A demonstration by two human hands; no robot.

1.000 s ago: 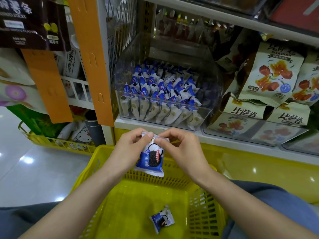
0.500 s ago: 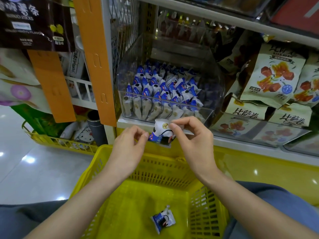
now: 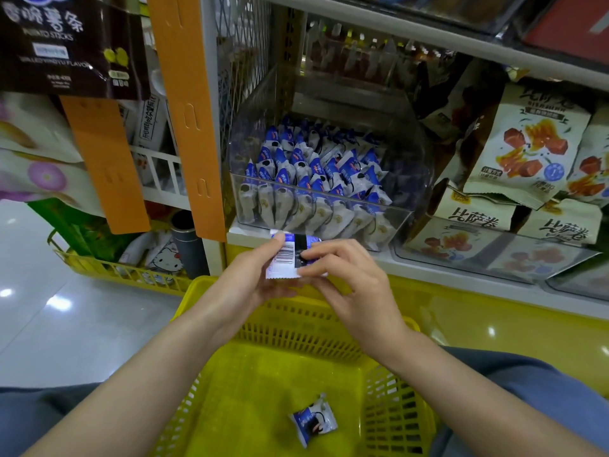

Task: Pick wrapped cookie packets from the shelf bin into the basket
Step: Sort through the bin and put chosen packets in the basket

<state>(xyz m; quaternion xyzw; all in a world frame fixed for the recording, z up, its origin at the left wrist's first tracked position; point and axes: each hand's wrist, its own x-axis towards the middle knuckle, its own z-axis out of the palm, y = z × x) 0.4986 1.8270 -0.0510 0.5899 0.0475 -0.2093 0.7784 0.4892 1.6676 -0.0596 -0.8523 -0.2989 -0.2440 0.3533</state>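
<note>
both hands meet above the far rim of the yellow basket [image 3: 298,326]. the left hand [image 3: 245,285] and the right hand [image 3: 351,285] pinch one cookie packet [image 3: 286,258] between them, fingers curled on its edges, barcode side facing up. just beyond the fingertips, the clear shelf bin [image 3: 407,179] holds rows of blue and white packets [image 3: 313,183]. below the right wrist, a second packet [image 3: 313,420] lies on the basket floor. snack bags [image 3: 524,150] sit on the shelf to the right of the right hand.
</note>
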